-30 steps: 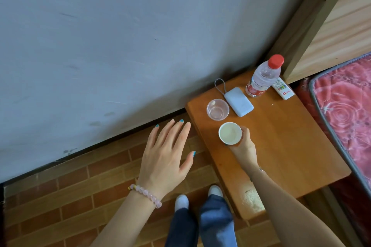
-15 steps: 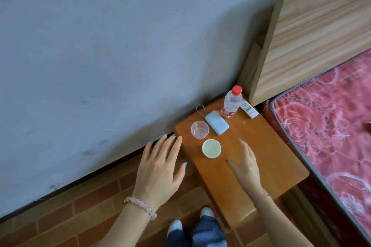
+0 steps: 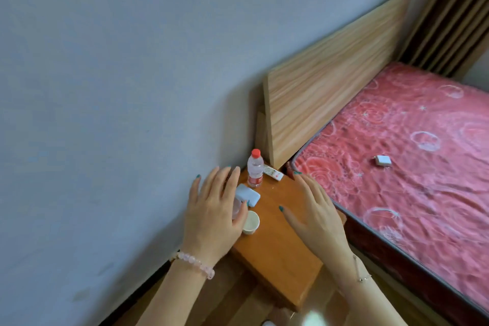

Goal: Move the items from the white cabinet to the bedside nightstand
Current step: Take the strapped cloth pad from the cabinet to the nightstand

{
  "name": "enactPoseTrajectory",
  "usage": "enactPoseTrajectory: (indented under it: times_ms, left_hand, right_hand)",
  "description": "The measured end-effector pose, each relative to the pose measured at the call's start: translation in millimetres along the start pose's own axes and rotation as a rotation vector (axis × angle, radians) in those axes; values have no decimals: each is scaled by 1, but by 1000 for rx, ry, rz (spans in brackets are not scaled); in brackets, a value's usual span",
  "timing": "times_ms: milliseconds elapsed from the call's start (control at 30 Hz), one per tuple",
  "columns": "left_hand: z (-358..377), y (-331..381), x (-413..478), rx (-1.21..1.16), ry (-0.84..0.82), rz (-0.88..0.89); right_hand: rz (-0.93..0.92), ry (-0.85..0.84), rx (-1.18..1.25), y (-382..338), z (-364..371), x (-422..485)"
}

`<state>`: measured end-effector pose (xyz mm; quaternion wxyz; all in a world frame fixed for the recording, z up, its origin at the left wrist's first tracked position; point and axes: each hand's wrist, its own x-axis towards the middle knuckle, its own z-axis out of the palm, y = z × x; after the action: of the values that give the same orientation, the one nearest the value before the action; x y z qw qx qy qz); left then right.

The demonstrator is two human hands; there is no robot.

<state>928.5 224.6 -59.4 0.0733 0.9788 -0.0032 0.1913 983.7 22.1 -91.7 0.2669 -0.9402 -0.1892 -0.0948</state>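
Note:
The orange wooden nightstand [image 3: 277,251] stands between the wall and the bed. On it are a water bottle with a red cap [image 3: 255,172], a white remote [image 3: 273,172], a pale blue power bank [image 3: 248,194], a white paper cup [image 3: 250,223] and a clear cup [image 3: 236,206] partly hidden by my left hand. My left hand [image 3: 214,209] hovers flat over the nightstand's left edge, fingers straight, holding nothing. My right hand [image 3: 315,209] hovers over the right side of the top, fingers straight and empty.
A grey wall [image 3: 119,87] runs along the left. A wooden headboard [image 3: 330,92] stands behind the nightstand. The bed's red patterned mattress [image 3: 410,167] lies to the right, with a small white charger [image 3: 383,160] on it. Brick-pattern floor shows below.
My right hand let go of the white paper cup and lifted off to the right. My left hand moved over the nightstand's left edge. The view has tilted up, showing more of the bed.

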Motion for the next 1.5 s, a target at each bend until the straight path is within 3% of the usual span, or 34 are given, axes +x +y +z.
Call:
enactPoseTrajectory:
  times_ms: [400,1000,1267,1500]
  left_hand:
    - [-29,30,-36,-144,9,289]
    - [-73,204,-83,-381,-12,847]
    - [-121,320,-197,-547,-33,1176]
    - [-163,380,-334,-683,-94,1395]
  right_hand:
    - [178,243,-200,-50,-63,-114]
    - [707,598,-421,-54,-199,-303]
    - [1036,752,-563,-97,-247,-465]
    - [1281,813,-608,-156,-259,-612]
